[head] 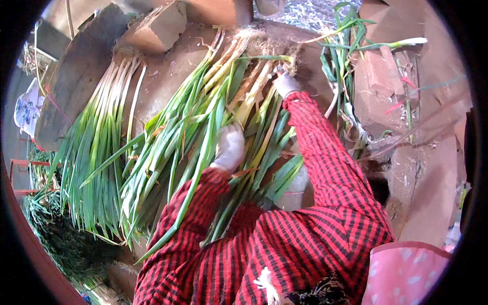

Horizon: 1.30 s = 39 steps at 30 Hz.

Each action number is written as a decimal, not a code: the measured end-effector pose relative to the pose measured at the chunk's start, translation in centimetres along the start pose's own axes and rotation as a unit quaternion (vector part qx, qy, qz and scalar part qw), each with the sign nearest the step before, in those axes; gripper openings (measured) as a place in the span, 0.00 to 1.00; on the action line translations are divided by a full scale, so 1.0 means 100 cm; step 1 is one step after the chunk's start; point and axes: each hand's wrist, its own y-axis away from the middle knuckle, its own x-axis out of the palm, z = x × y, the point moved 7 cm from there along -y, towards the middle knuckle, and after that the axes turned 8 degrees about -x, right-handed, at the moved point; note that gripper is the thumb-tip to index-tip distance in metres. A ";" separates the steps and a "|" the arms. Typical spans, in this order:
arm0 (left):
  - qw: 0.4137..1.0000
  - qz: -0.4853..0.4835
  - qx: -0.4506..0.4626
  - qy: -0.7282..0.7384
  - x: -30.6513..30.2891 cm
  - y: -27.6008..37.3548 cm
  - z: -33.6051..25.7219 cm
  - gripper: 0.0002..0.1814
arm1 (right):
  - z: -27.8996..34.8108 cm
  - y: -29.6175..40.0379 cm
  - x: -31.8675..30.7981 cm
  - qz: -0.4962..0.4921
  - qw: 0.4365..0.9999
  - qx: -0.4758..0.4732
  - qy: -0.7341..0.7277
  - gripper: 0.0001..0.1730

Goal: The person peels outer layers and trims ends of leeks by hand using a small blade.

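Note:
My left hand (230,148), in a pale glove, closes around a thick green onion (248,105) in the middle of a loose heap. Its white shank runs up toward the roots (280,47). My right hand (286,83), also gloved, is up by the root ends, fingers closed on a small shiny object with a bit of red, too blurred to name. Long green leaves (175,133) of the heap spread down and left, one crossing my left sleeve. Dry yellowed outer skins (227,65) cling to several stalks near the roots.
A neat row of cleaned green onions (108,114) lies to the left, white ends up. Torn leaves (345,57) hang over bricks (375,72) on the right. A broken block (160,28) borders the far side. A dark green pile (65,228) lies lower left.

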 end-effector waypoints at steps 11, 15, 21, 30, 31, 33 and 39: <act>0.711 0.271 0.032 0.648 -0.009 0.015 0.053 0.33 | 0.059 0.286 -0.056 -0.073 0.970 -0.227 -0.055 0.34; 0.732 0.265 -0.036 0.627 0.000 0.039 0.052 0.30 | 0.065 0.294 -0.050 -0.024 0.977 -0.206 -0.040 0.35; 0.647 0.256 -0.082 0.714 0.009 0.052 0.044 0.22 | 0.068 0.261 -0.033 0.025 0.988 -0.150 -0.010 0.35; 0.751 0.235 -0.063 0.613 0.007 0.060 0.036 0.18 | 0.068 0.283 -0.027 -0.005 0.984 -0.165 -0.060 0.33; 0.755 0.234 -0.050 0.611 0.008 0.059 0.035 0.17 | 0.075 0.290 -0.033 -0.011 0.979 -0.192 -0.066 0.33; 0.759 0.231 -0.019 0.608 0.017 0.050 0.032 0.17 | 0.075 0.302 -0.038 0.004 0.981 -0.189 -0.040 0.33; 0.590 0.257 -0.084 0.761 0.040 0.037 0.039 0.17 | 0.075 0.348 -0.038 -0.024 0.980 -0.194 -0.043 0.35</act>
